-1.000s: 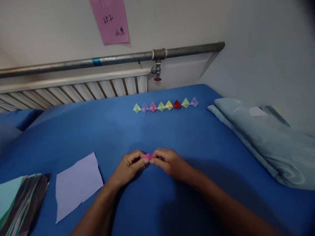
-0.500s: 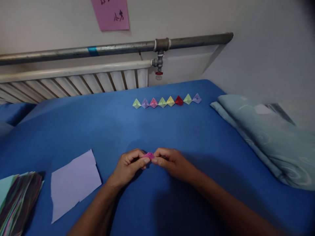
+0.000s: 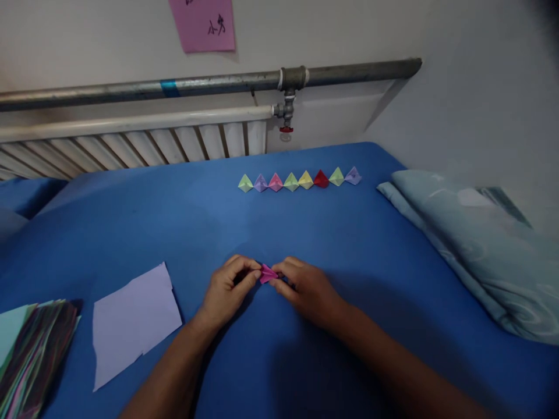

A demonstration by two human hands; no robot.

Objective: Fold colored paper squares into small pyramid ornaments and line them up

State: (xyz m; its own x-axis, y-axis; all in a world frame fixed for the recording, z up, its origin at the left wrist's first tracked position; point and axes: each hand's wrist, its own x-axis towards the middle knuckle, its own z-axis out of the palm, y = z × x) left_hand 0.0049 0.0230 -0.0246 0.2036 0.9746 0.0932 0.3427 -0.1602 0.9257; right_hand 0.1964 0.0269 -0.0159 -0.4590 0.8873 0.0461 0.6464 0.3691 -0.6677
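Two hands, pink paper between, apparently pinched

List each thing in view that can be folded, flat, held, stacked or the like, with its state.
Pink paper: folded, held between left hand and right hand
Eight small paper pieces: folded, in a row
Lavender paper: lying flat
Coloured sheets: stacked
Patterned cloth: folded
Pink note: on the wall, partly out of view
Red-handled valve: open or closed, cannot tell

8 folded papers in 1 row behind both hands, loose sheet to the left, folded cloth right.
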